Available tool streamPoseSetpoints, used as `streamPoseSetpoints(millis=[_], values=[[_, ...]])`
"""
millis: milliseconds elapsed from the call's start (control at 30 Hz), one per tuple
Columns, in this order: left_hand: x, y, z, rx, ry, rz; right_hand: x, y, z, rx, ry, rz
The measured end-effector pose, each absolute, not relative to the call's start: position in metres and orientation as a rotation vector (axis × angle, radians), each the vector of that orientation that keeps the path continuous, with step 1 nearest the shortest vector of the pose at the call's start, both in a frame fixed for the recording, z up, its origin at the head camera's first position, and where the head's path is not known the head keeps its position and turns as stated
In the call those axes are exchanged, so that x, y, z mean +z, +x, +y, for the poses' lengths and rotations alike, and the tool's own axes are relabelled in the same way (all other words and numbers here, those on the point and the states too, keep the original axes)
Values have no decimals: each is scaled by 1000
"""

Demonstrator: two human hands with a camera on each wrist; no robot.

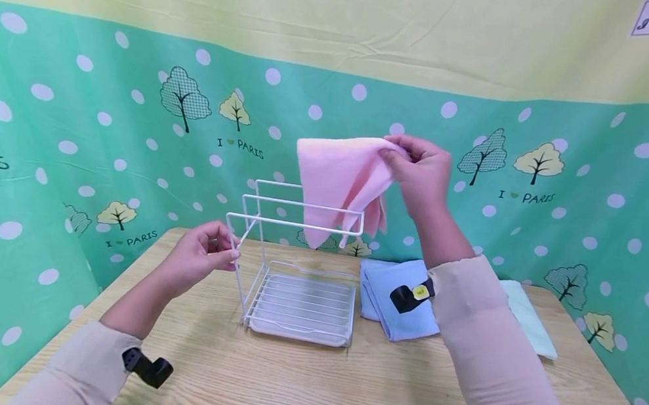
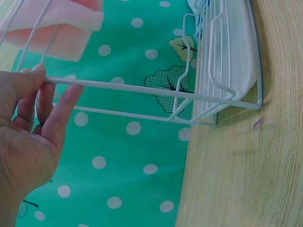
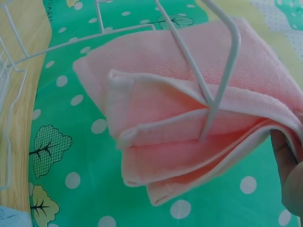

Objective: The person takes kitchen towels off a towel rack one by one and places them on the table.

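Observation:
A white wire rack [image 1: 310,225] with a tray base [image 1: 302,306] stands on the table. My left hand [image 1: 203,256] grips its upright wire at the upper left; in the left wrist view, thumb and fingers pinch that wire [image 2: 142,88]. My right hand [image 1: 422,173] pinches a folded pink towel [image 1: 334,170] by its right corner. The towel hangs at the rack's top bars, its lower end behind the front bar. In the right wrist view the towel's folded layers [image 3: 161,127] hang behind the rack's wires; whether they touch is unclear.
A folded blue towel [image 1: 401,323] lies right of the rack, partly beneath the right forearm in view. Farther right is a pale green towel [image 1: 528,320]. A patterned green curtain [image 1: 334,111] hangs behind the wooden table [image 1: 211,375].

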State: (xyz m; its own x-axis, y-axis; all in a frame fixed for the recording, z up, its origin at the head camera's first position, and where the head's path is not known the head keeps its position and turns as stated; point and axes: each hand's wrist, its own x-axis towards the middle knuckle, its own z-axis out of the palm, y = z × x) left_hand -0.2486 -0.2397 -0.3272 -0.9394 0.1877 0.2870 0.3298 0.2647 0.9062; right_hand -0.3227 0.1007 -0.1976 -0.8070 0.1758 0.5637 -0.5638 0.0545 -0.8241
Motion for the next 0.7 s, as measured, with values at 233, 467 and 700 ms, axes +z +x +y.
streamPoseSetpoints(millis=[233, 467, 700], values=[[-327, -250, -240, -1767, -504, -2401, -193, -316, 113, 1905, 323, -1705], [-327, -249, -240, -1771, -493, -2406, -191, -311, 123, 1982, 319, -1592], [-326, -247, -239, -1771, -486, -2409, -187, -308, 134, 2086, 274, -1484]])
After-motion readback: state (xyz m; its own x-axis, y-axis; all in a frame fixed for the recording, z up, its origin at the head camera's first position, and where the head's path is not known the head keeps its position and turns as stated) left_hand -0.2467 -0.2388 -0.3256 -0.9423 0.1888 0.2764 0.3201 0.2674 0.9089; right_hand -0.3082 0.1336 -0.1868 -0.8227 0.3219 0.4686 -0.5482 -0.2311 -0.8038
